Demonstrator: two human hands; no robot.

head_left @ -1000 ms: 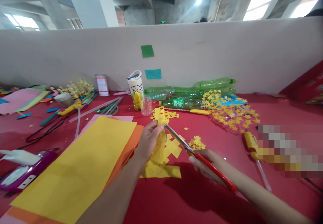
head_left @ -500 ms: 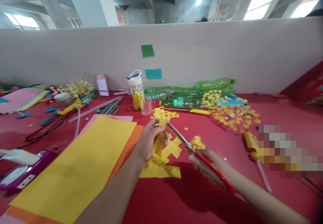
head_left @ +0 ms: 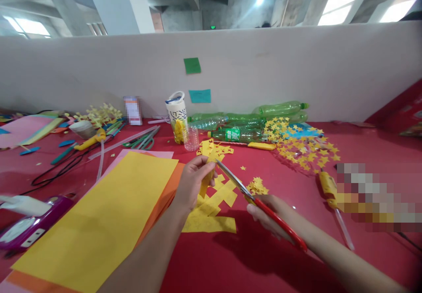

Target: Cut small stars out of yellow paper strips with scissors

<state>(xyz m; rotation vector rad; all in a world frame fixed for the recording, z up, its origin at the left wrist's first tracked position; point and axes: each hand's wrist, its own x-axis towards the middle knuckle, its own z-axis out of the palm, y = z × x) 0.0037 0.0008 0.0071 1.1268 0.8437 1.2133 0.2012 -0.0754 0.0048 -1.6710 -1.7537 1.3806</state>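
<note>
My left hand pinches a narrow yellow paper strip between thumb and fingers, above the middle of the table. My right hand grips red-handled scissors, whose blade tips point up and left, close by the strip at my left thumb. Whether the blades touch the paper I cannot tell. More cut yellow strips lie crossed beneath my left hand. A small heap of yellow paper stars sits just behind the scissors, with one loose star farther back.
Yellow sheets over orange and pink ones lie at left. Behind stand a white patterned cup and a clear plastic cup, beside green bottles. Star sprays and a yellow glue gun are at right; another glue gun at left.
The strip's upper end stood upright above my left fingers and now shows less, tilted. My left fingers have shifted slightly up it. The scissors remain almost in place.
</note>
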